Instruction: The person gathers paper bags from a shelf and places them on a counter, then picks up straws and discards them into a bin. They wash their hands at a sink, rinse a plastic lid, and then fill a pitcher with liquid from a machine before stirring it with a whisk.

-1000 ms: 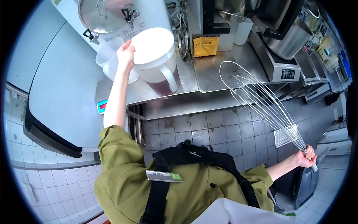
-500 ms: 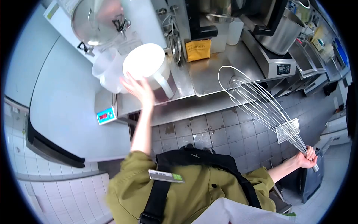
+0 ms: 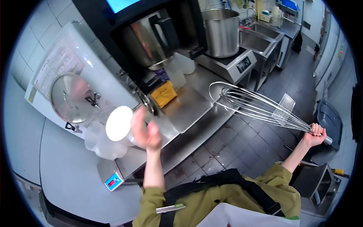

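Note:
My right hand (image 3: 315, 136) is closed around the handle of a large wire whisk (image 3: 261, 108), held out to the right above the floor. The whisk's wire loops point left toward the counter edge. My left hand (image 3: 146, 130) is blurred, its thumb and fingers apart, and it holds nothing that I can see. It is raised just right of a white jug (image 3: 120, 123) on the counter and hides part of it, including where the handle would be. Translucent plastic jugs (image 3: 107, 145) stand to the left of the white one.
A digital scale (image 3: 113, 181) sits at the counter's left end. Behind the jugs is a white dispenser with a round steel lid (image 3: 72, 98). A yellow packet (image 3: 163, 94) lies under a black machine (image 3: 193, 22). A steel pot (image 3: 221, 34) stands on a cooker (image 3: 234, 66). Sinks (image 3: 259, 41) lie beyond.
My left hand has come away from the white jug's side and lifted. My view has turned right, bringing more of the sinks and floor in. The whisk stays in my right hand.

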Demonstrator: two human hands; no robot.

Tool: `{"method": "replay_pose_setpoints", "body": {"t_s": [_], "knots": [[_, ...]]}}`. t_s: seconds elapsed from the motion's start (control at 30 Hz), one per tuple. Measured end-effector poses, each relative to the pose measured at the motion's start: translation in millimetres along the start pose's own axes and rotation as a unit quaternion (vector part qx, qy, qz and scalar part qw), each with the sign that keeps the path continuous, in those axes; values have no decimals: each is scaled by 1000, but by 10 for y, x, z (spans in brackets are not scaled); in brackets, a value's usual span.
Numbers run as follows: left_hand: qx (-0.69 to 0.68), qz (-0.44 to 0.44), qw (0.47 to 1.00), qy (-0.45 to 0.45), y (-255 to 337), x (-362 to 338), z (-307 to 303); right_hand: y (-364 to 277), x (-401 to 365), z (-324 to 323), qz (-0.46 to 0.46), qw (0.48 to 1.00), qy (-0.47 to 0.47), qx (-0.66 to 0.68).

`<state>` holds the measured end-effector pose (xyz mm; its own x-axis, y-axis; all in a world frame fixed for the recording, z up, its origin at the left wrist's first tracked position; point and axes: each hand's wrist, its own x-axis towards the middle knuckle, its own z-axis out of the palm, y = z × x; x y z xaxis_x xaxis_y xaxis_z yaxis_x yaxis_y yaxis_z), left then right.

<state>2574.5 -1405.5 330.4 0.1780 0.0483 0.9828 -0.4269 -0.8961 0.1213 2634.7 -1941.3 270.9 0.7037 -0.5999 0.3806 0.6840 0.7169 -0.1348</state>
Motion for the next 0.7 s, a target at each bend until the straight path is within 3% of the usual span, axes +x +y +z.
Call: {"method": "replay_pose_setpoints", "body": {"t_s": [0.03,0.07,0.13,0.2,0.27,0.3,0.33,0.37,0.53,0.57,0.67,0.7], "knots": [[-3,19,1000,-17,-4,242,494,37,64,-101,-19,1000,-2,-18],[-13,-52,998,33,152,663,840,-79,117,-76,-33,999,-1,-27],[-4,-203,978,42,-96,1120,1398,-254,268,-134,-56,998,-1,-30],[-109,-309,945,8,-338,1437,1656,-510,468,-364,-54,998,-3,-28],[-225,-351,909,-9,-407,1518,1882,-507,745,-681,-51,998,-1,-34],[-169,-267,940,126,-332,1525,1923,-630,885,-797,-48,998,-11,-33],[-168,-291,931,145,-471,1526,1888,-788,1070,-889,-43,998,-22,-40],[-146,-313,925,158,-520,1526,1813,-851,1238,-868,-53,998,29,-29],[-87,-361,916,149,315,1464,1378,-1047,2422,-1088,-60,989,32,-128],[-66,-325,939,94,246,1376,1145,-944,2632,-1011,-84,982,47,-161],[-42,-396,892,214,1147,1284,1136,-551,3414,-1089,-119,966,63,-218],[-72,-391,896,197,1246,1155,943,-340,3670,-1131,-126,963,63,-231]]}}
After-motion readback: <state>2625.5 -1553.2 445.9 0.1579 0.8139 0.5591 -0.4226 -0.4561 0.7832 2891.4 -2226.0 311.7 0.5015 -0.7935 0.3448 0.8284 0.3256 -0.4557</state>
